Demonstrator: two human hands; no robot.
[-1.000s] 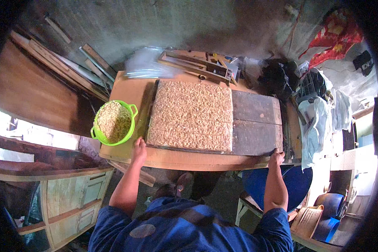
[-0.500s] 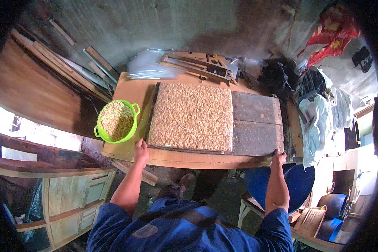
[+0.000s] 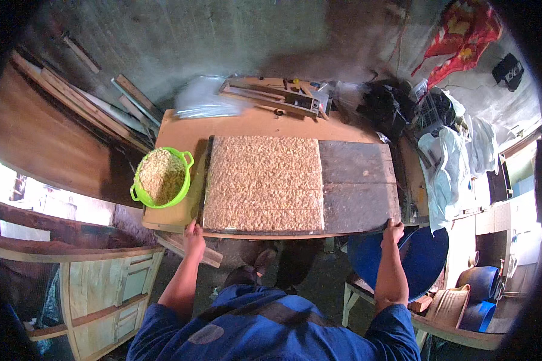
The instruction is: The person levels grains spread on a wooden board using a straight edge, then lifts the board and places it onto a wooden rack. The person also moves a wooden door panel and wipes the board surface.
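A pale layer (image 3: pixel 262 183) of small, rough lumps covers most of a dark, flat board (image 3: pixel 358 201), which is rectangular and, on its bare right part, smooth wood with a seam between planks. Similar lumps heap in a round, bright green bowl (image 3: pixel 185 188) with loop handles, left of centre. Thin, shiny plastic (image 3: pixel 205 101) lies at upper centre-left, beside a long wooden frame (image 3: pixel 271 99).

All this stands on a tan bench (image 3: pixel 271 125) before a stained grey wall (image 3: pixel 235 42). Planks (image 3: pixel 78 99) lean at upper left; a red cloth (image 3: pixel 464 39) hangs at upper right, above white bags (image 3: pixel 442 156). A blue round thing (image 3: pixel 424 256) shows at lower right, below the bench edge.

The board lies at the centre of the frame, its near edge along the bench's front. Its layer is even and straight-sided, with faint lines across the lower part. My left hand (image 3: pixel 193 233) is curled at its lower left corner, my right hand (image 3: pixel 392 231) at its lower right; both grip it, fingers bent, undersides hidden.
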